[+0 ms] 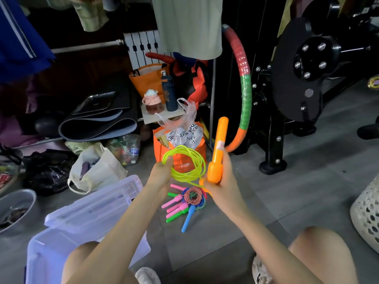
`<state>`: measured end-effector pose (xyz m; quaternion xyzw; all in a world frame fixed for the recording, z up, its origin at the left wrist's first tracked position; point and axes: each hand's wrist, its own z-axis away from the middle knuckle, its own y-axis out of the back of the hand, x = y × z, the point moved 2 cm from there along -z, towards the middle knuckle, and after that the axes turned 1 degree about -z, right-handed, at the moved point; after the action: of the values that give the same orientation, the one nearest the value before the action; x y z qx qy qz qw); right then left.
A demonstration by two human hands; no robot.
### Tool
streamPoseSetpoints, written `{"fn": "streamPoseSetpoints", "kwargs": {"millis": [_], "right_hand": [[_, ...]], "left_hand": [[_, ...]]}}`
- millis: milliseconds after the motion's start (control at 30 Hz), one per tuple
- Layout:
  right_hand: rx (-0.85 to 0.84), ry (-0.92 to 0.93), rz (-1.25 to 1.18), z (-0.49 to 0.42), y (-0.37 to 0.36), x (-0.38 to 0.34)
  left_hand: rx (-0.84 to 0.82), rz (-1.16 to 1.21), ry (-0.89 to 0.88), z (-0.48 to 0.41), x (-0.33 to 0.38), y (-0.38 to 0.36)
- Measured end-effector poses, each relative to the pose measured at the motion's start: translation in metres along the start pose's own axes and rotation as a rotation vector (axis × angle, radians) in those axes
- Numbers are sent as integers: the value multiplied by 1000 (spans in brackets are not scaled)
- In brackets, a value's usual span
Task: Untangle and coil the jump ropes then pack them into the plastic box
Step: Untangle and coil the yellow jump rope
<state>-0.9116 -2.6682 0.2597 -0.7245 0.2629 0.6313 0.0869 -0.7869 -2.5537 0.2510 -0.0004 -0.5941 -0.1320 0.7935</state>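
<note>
Neon-yellow rope (189,160) coiled, orange handle (219,148) upright, coiled ropes (192,196) on floor, clear box (47,253) open

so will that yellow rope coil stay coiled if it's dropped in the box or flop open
Likely springy, not limp: the yellow rope holds wide round loops though the left hand pinches it at one spot. The loops sit unevenly, so it may spread once released. The chunky orange handle in the right hand could drag it askew.

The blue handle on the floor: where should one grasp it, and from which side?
Probably pinch the blue handle near its free lower end, coming from above: it lies flat and juts out of the rope pile.
</note>
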Motion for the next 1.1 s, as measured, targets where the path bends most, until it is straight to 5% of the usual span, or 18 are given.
{"fn": "streamPoseSetpoints", "kwargs": {"millis": [167, 267, 433, 633, 833, 933, 1100], "right_hand": [[-113, -173, -413, -10, 9, -17], [-107, -220, -340, -9, 6, -19], [55, 68, 539, -3, 13, -5], [64, 286, 1119, 11, 10, -6], [-55, 274, 1224, 21, -9, -20], [-179, 55, 1099, 11, -8, -25], [-355, -14, 1169, -6, -5, -34]], "left_hand": [[-36, -120, -63, 7, -4, -2], [-80, -82, -72, 14, -5, -5], [-157, 93, 62, 10, -8, 7], [-227, 77, 217, 4, -12, 18], [-50, -98, -95, 10, -11, 13], [-34, -86, -213, 18, -13, 12], [-2, -301, -446, 19, -15, 13]]}}
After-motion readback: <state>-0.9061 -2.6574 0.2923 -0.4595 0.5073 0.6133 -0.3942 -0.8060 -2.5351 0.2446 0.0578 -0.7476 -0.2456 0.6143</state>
